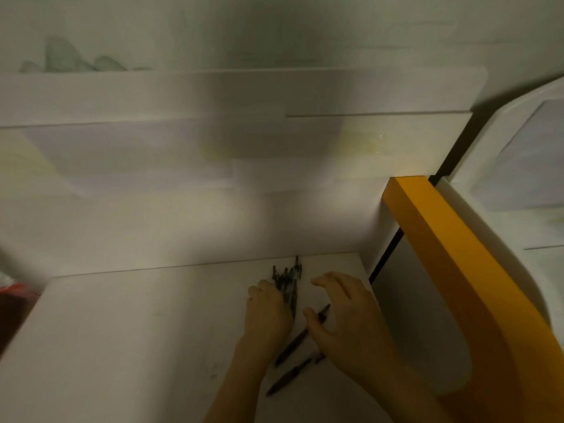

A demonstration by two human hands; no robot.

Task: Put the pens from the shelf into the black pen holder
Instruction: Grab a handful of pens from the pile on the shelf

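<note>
White, dimly lit shelf surface point(137, 331) fills the lower half of the frame. A bundle of dark pens point(288, 285) lies at lower centre, near the back wall. The left hand point(267, 312) rests on the bundle, fingers curled against it; whether it grips is unclear. The right hand point(341, 315) hovers spread and relaxed, over two loose dark pens point(293, 343) lying diagonally. A yellow-edged panel point(451, 270) stands at right.

Dim, soft and blurred overall; a round shadow darkens the wall above the hands; edges bend.
</note>
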